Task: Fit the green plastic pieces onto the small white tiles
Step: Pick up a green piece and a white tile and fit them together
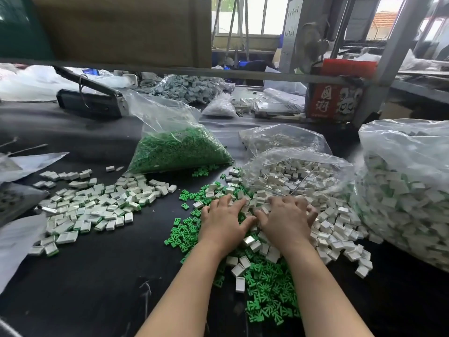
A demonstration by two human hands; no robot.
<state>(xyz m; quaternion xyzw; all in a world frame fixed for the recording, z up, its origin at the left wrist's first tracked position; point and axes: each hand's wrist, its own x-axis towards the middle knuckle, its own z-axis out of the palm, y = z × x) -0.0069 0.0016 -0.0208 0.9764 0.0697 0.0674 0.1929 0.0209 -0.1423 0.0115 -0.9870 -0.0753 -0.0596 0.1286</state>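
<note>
Loose green plastic pieces (264, 288) lie scattered on the black table in front of me, mixed with small white tiles (337, 239) that spill from an open clear bag (298, 176). My left hand (223, 220) lies palm down on this mixed heap, fingers spread and reaching forward. Beside it, my right hand (286, 220) also rests flat on the white tiles, fingers spread. Neither hand visibly holds a piece. To the left sits a pile of tiles with green pieces fitted (97, 203).
A clear bag of green pieces (177, 147) stands behind the heap. A large bag of fitted tiles (408, 190) fills the right side. Farther back are more bags, a black device (90, 98) and a red box (335, 98). Plastic sheets lie at the left edge.
</note>
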